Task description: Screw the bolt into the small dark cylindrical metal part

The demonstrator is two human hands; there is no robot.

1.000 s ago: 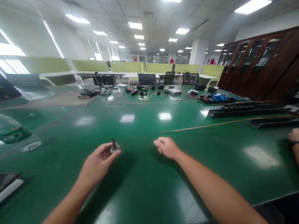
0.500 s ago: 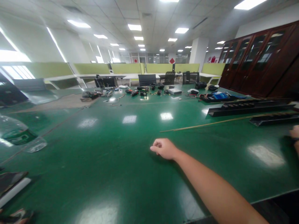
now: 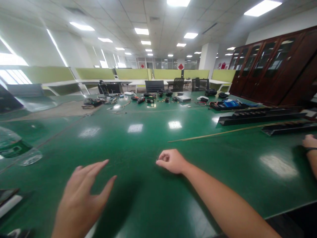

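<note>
1. The bare left hand (image 3: 79, 195), lower left, had fingers spread.
2. The bare right hand (image 3: 173, 161), mid-frame, had fingers curled (pinching something? I couldn't tell).
3. Long, thin, golden-coloured rods (image 3: 213, 135) lay right of centre.

Lime partitions (image 3: 167, 73); dark wooden cabinet (image 3: 268, 71)

The wide green table top (image 3: 138, 148) is smooth and very glossy — almost like a mirror. The clear bottle with green label (image 3: 15, 149) looks of thin, shiny plastic. The tall red-brown cabinet (image 3: 264, 82) looks of polished wood, with glass panes; the thin golden rods (image 3: 210, 135) look metallic.
</note>
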